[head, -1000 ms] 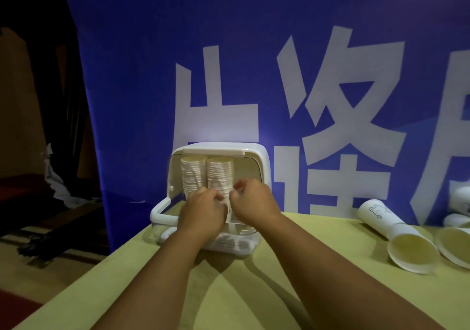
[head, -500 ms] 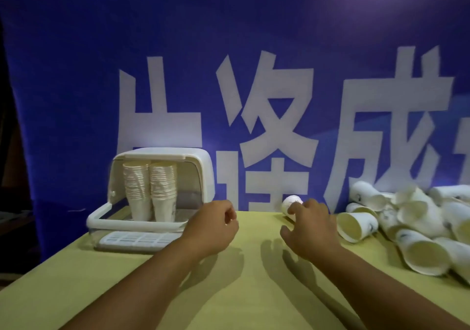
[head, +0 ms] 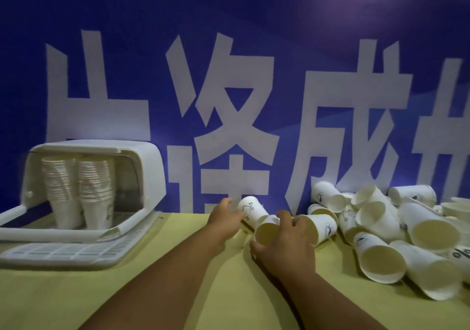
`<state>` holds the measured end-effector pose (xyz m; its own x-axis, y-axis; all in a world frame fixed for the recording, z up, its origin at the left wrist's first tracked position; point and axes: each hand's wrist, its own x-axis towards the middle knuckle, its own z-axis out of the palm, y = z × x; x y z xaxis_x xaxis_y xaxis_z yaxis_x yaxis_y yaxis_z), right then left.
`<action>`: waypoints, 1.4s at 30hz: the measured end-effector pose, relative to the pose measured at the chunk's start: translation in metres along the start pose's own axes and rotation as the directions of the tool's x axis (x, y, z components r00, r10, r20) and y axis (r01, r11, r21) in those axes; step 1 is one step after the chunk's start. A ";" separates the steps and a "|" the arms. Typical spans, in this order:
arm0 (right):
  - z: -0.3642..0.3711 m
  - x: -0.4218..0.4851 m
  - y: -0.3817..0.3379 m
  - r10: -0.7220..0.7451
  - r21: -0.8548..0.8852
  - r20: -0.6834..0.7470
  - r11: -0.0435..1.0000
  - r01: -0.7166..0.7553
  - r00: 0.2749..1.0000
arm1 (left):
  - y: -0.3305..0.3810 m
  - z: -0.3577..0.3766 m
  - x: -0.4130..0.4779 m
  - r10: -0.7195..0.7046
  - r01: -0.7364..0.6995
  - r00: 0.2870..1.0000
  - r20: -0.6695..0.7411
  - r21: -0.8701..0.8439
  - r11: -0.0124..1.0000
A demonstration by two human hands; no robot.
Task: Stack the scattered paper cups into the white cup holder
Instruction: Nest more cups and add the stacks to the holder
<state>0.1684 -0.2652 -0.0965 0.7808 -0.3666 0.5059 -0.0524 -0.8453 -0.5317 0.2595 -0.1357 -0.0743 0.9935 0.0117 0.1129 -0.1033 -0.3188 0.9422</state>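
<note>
at the near edge of the cup pile (head: 381, 230), the right hand (head: 288, 245) curls thumb and fingers round a side-lying paper cup (head: 265, 234), mouth toward the camera. the left hand (head: 223, 221) touches a printed cup (head: 250, 210) just behind; whether it grips is unclear. the white cup holder (head: 150, 167) stands well left, nearer the left hand.

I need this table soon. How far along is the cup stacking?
Partway. Two stacks already stand in the white cup holder. The right hand grips a lying cup; the left hand is at a printed cup, grip unclear. A large pile of cups lies loose at the right.
</note>
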 end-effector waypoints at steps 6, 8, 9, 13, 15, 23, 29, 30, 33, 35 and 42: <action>0.005 0.003 0.000 0.010 -0.026 0.005 1.000 -0.010 1.000 | -0.003 0.016 0.022 -0.059 0.061 0.997 0.042 -0.046 0.997; 0.004 0.003 -0.001 0.016 -0.017 0.023 1.000 -0.015 1.000 | -0.003 0.016 0.021 -0.051 0.053 0.997 0.052 -0.027 0.998; 0.003 0.003 -0.001 0.016 -0.010 0.029 1.000 -0.016 0.999 | -0.004 0.016 0.020 -0.045 0.046 0.998 0.047 -0.016 0.999; -0.002 0.002 -0.004 0.011 0.063 0.059 0.998 -0.015 0.998 | -0.004 0.004 0.009 0.001 -0.002 1.000 0.019 0.043 0.999; -0.005 0.001 -0.006 0.006 0.129 0.058 0.992 -0.014 0.998 | -0.002 -0.009 0.001 0.020 -0.020 1.000 0.002 0.059 0.998; -0.020 -0.009 -0.037 -0.050 0.284 0.018 0.958 0.042 0.999 | 0.007 -0.092 -0.051 0.214 -0.189 0.970 -0.116 0.197 0.962; -0.021 -0.013 -0.084 -0.149 0.444 0.038 0.888 0.117 0.988 | 0.006 -0.161 -0.096 0.470 -0.405 0.845 -0.257 0.266 0.875; -0.021 -0.013 -0.095 -0.145 0.500 0.031 0.859 0.110 0.989 | 0.005 -0.170 -0.100 0.513 -0.442 0.810 -0.284 0.280 0.852; -0.018 -0.010 -0.131 -0.129 0.624 0.031 0.777 0.082 0.991 | 0.001 -0.197 -0.107 0.627 -0.533 0.682 -0.378 0.331 0.779; -0.014 -0.006 -0.156 -0.122 0.687 0.029 0.724 0.069 0.992 | 0.000 -0.212 -0.106 0.679 -0.558 0.603 -0.419 0.387 0.734; -0.003 0.007 -0.228 -0.039 0.854 0.012 0.521 0.010 0.999 | -0.023 -0.246 -0.084 0.690 -0.419 0.578 -0.435 0.568 0.709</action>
<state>0.1840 -0.0767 0.0305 0.7898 -0.3287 0.5178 0.5119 -0.1118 -0.8517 0.1666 0.1035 -0.0278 0.4828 0.1994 0.8527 -0.4624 -0.7689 0.4416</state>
